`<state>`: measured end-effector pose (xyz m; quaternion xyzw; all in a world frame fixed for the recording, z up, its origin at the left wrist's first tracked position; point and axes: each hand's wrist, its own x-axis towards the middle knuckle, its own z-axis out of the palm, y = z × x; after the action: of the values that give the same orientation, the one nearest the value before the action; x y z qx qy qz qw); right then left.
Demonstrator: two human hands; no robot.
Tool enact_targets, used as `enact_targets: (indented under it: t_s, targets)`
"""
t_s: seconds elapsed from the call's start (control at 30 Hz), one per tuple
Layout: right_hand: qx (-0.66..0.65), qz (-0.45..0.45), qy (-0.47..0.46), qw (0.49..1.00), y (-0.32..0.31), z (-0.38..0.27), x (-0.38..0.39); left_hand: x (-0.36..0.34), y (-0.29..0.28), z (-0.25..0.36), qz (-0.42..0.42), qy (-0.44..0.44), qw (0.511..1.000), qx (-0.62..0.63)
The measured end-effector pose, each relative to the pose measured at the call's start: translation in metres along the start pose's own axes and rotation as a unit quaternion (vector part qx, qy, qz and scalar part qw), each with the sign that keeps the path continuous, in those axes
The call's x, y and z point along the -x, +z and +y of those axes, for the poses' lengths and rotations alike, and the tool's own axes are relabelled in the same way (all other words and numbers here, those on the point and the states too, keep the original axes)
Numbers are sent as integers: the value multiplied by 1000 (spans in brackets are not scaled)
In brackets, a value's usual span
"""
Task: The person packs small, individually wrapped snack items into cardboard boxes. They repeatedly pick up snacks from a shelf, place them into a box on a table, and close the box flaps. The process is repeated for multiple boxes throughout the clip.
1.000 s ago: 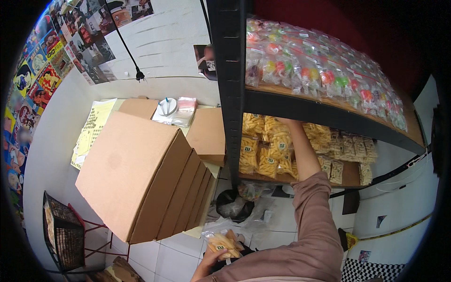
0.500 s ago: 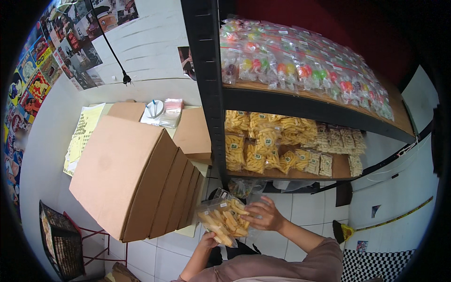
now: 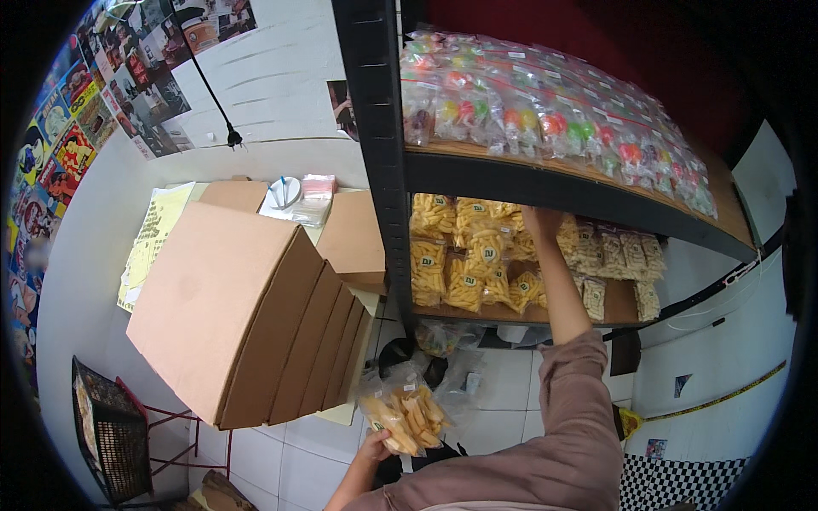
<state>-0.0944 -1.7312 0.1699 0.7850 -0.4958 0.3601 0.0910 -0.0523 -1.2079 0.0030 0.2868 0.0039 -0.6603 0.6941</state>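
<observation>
Our left hand point(image 3: 375, 444) is curled snugly on the low end of clear bags of yellow snack sticks point(image 3: 407, 416). Our right hand point(image 3: 541, 223) reaches into the big black shelf rack point(image 3: 371, 111); we can't tell how open it is or what it holds. Brown cardboard boxes point(image 3: 213, 298) stand left of the rack. More snack bags point(image 3: 464, 288) sit on its lower board point(image 3: 626, 302). We should pinch softly, so no sticks snap.

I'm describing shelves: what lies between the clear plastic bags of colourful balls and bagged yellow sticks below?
The head view shows a brown wooden board and long black metal beam above the yellow sticks.
</observation>
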Motion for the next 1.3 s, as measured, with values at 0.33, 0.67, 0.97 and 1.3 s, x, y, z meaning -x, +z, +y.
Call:
enact_targets:
  t_s: [0.33, 0.67, 0.97, 1.3]
  targets:
    - [-19, -14, 16, 1000, 35, -26, -5, 13, 10, 2, 28, 61, 996, 58]
    - [-690, 67, 352, 629, -12, -29, 121, 13, -12, -8, 42, 79, 996, 27]
    - [-547, -319, 272, 724, 39, 42, 164, 21, -14, -5, 36, 43, 998, 7]
    - [-605, -300, 347, 651, 13, 11, 150, 52, 2, -7, 75, 41, 996, 5]
